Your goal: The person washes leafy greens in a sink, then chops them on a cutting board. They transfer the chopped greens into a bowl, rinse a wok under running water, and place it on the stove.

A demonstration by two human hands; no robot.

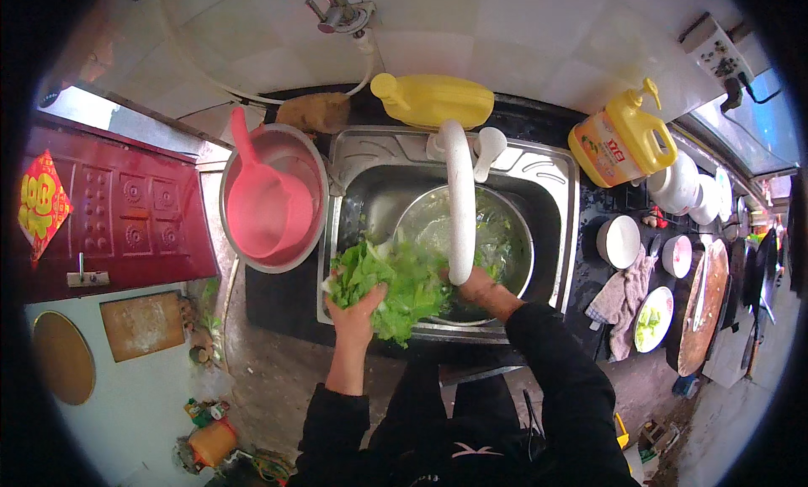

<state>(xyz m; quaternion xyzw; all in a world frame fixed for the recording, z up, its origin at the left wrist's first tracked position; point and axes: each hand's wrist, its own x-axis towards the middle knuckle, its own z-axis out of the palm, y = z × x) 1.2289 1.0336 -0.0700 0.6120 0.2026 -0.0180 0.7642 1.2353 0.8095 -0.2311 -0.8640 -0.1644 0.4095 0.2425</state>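
My left hand [356, 310] grips a bunch of leafy greens [398, 285] over the near left part of the stainless steel sink [363, 193]. My right hand [476, 288] is at the right end of the greens, above the near edge of a round metal basin [527, 234]; its fingers are partly hidden behind the white faucet spout [462, 203] and the leaves, so its hold cannot be told. Water and bits of green lie in the basin, which stands inside the sink.
Left of the sink, a pink plastic dipper [268, 209] rests in a metal bowl [322, 203]. Behind stands a yellow jug [442, 99]. On the right are a yellow pump bottle [615, 143], a white bowl [618, 241], a cloth [622, 297], a plate of cut greens [653, 320] and a cutting board [704, 304] with a knife.
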